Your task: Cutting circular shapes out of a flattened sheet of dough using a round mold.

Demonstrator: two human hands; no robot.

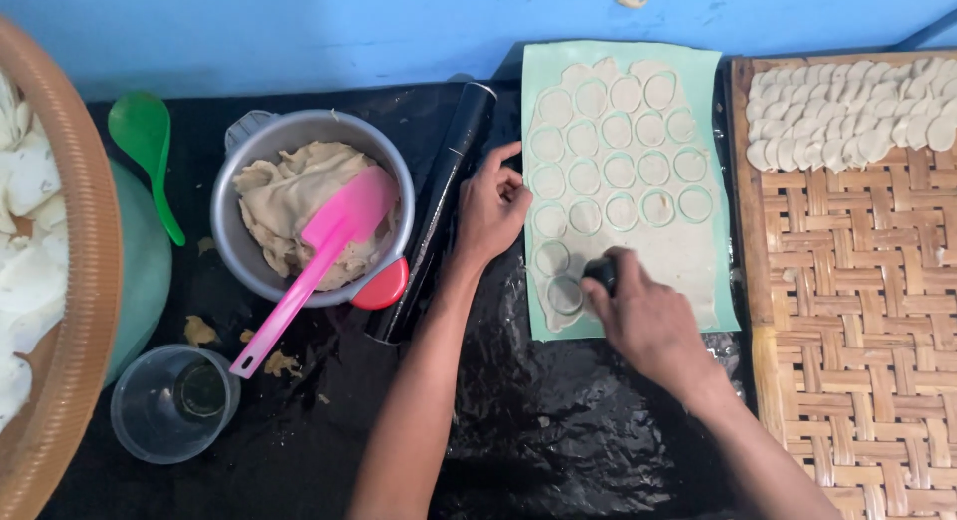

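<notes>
Dark cutter point(600, 272) half hidden under right hand point(643, 316)

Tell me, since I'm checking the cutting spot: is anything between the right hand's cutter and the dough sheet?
Nothing visible. The right hand presses the dark round cutter straight onto the dough sheet; the left hand rests at the sheet's left edge, beside it.

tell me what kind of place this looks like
Probably a home or small food-making workspace. A right hand presses a round cutter into a rolled dough sheet, cut rounds fill a woven tray, and a metal bowl holds dough.
</notes>
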